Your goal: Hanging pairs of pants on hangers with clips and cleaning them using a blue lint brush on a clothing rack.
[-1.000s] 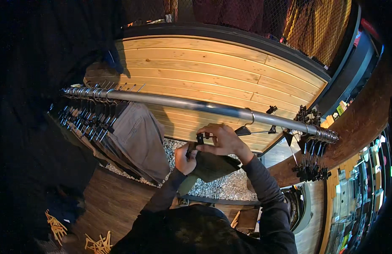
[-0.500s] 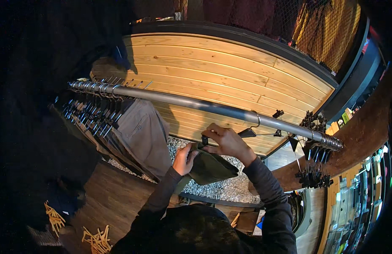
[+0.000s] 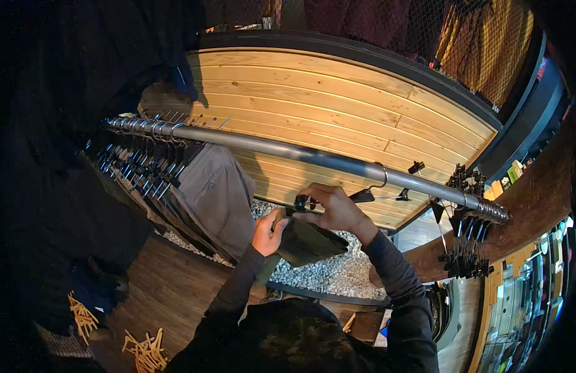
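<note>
At the left, grey-brown trousers (image 3: 216, 196) are hung from the metal rail (image 3: 269, 147). The edge of a dark green garment (image 3: 310, 241) is pinched by the left hand (image 3: 266, 235), over pale gravel (image 3: 347, 273). Beside that edge, a black clip (image 3: 300, 202) is pinched by the right hand's (image 3: 339, 212) fingers; it appears to have been turned since a moment ago, suggesting adjustment, though whether cloth is gripped by it cannot be told
</note>
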The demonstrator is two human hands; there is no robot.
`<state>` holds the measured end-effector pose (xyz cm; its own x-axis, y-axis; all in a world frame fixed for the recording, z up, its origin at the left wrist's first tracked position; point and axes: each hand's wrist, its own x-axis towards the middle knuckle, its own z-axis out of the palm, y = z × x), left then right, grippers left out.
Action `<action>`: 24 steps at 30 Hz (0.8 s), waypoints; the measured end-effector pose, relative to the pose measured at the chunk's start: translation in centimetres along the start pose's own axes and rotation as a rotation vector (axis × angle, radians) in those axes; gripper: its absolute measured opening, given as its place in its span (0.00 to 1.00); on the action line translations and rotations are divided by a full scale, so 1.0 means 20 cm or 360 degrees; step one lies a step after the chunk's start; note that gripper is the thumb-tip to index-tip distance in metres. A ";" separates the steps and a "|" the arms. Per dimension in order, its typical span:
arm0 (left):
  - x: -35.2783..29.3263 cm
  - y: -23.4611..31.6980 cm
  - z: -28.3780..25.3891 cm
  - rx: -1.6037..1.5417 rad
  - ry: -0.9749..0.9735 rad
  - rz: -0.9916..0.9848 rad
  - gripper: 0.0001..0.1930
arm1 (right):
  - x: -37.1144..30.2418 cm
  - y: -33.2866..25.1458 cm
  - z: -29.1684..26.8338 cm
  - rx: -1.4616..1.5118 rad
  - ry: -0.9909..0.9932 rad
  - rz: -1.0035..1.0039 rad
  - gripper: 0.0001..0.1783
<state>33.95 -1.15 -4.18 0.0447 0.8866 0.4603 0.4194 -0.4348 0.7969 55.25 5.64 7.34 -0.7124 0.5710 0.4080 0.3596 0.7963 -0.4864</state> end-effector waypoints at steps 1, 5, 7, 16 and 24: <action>0.01 0.00 0.01 -0.0038 0.0047 0.0033 0.12 | 0.00 0.01 0.00 0.0011 0.0056 -0.0084 0.26; 0.02 0.02 0.00 -0.0085 0.0087 0.0038 0.14 | 0.03 -0.03 -0.01 0.0208 0.0007 -0.0082 0.26; 0.02 0.03 0.01 -0.0088 0.0114 0.0060 0.14 | 0.03 -0.05 0.01 0.0256 0.0166 -0.0056 0.23; 0.05 0.08 0.05 -0.0127 0.0219 0.0111 0.10 | 0.03 -0.11 0.09 0.0530 0.0661 0.0117 0.13; 0.11 0.17 0.06 -0.0135 0.0387 0.0146 0.09 | 0.05 -0.11 0.15 0.0266 0.0935 0.0145 0.09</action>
<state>36.55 -0.53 -1.00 -0.1441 0.7837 0.6042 0.3459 -0.5321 0.7728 51.91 3.83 6.63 -0.2153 0.6877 0.6933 0.2700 0.7242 -0.6345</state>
